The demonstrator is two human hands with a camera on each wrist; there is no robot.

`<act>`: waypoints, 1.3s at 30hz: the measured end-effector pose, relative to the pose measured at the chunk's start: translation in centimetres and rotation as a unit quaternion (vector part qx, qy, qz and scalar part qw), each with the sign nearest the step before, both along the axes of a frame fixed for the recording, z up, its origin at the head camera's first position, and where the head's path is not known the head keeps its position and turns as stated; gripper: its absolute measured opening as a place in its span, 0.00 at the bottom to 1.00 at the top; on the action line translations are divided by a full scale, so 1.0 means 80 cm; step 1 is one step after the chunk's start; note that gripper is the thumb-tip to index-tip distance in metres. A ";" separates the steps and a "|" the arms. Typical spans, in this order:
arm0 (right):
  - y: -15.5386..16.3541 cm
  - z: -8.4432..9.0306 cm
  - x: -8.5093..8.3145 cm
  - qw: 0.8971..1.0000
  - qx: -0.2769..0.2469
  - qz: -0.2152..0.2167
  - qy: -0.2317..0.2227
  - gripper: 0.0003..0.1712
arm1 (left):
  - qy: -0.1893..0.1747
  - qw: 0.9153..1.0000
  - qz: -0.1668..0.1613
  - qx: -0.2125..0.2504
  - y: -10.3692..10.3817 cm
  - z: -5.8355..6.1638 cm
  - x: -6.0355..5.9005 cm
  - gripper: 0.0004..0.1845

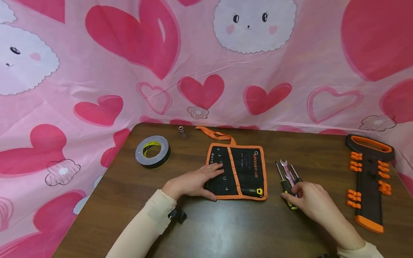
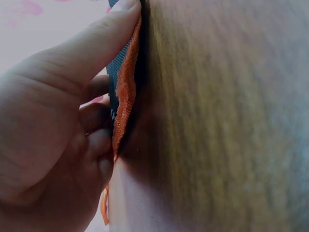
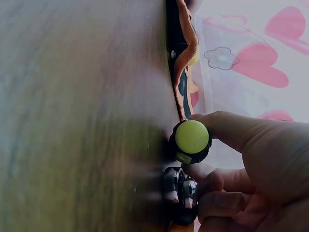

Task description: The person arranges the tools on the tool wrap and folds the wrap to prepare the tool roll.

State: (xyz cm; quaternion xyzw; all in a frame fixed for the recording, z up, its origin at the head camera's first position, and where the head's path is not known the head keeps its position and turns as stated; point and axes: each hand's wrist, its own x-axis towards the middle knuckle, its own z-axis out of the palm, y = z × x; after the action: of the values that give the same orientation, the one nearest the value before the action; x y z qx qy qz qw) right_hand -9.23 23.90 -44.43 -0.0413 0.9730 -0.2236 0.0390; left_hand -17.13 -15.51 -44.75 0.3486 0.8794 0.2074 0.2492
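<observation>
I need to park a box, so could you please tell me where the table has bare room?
Bare wood lies along the near edge between the forearms, and between tape roll and tool pouch. It is crowded from the screwdrivers to the orange rack.

The right hand [image 1: 311, 200] covers the screwdriver handles [image 1: 288, 190], and the pouch's [image 1: 238, 172] lettering is unreadably small.

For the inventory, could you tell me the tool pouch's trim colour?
Orange trim on the black tool pouch, clearest in the head view.
</observation>
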 end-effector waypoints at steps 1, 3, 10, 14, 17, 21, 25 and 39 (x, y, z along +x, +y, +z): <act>0.000 0.000 0.000 1.000 0.000 0.000 -0.003 0.19 | 0.001 1.000 -0.001 0.000 0.000 0.000 0.000 0.53; -0.001 0.001 -0.001 1.000 -0.001 -0.002 -0.008 0.18 | 0.001 1.000 -0.002 0.000 0.000 0.001 -0.001 0.53; -0.002 0.003 -0.005 1.000 0.005 -0.009 -0.018 0.17 | -0.004 1.000 -0.001 0.001 0.001 0.004 0.000 0.53; -0.002 0.005 -0.004 1.000 0.005 -0.013 -0.020 0.16 | -0.003 1.000 0.000 0.000 0.001 0.004 0.001 0.53; -0.002 0.006 -0.003 1.000 0.001 -0.018 -0.026 0.16 | -0.004 1.000 0.001 -0.002 0.001 0.004 0.001 0.53; -0.001 0.008 -0.001 0.999 -0.010 -0.031 -0.029 0.16 | -0.007 1.000 0.001 -0.004 0.001 0.004 0.000 0.53; 0.001 0.011 -0.001 0.999 -0.020 -0.041 -0.020 0.17 | -0.005 1.000 -0.002 -0.006 0.001 0.005 -0.001 0.53; 0.004 0.019 0.001 0.999 -0.039 -0.035 0.007 0.15 | 0.007 1.000 -0.009 0.008 0.004 0.005 -0.003 0.52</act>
State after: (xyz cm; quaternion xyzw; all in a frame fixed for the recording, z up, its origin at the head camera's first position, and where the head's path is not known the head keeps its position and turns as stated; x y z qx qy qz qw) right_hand -9.13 24.20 -42.91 -0.0106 0.9646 -0.2627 0.0222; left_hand -17.40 -15.15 -44.37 0.3597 0.8765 0.2097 0.2418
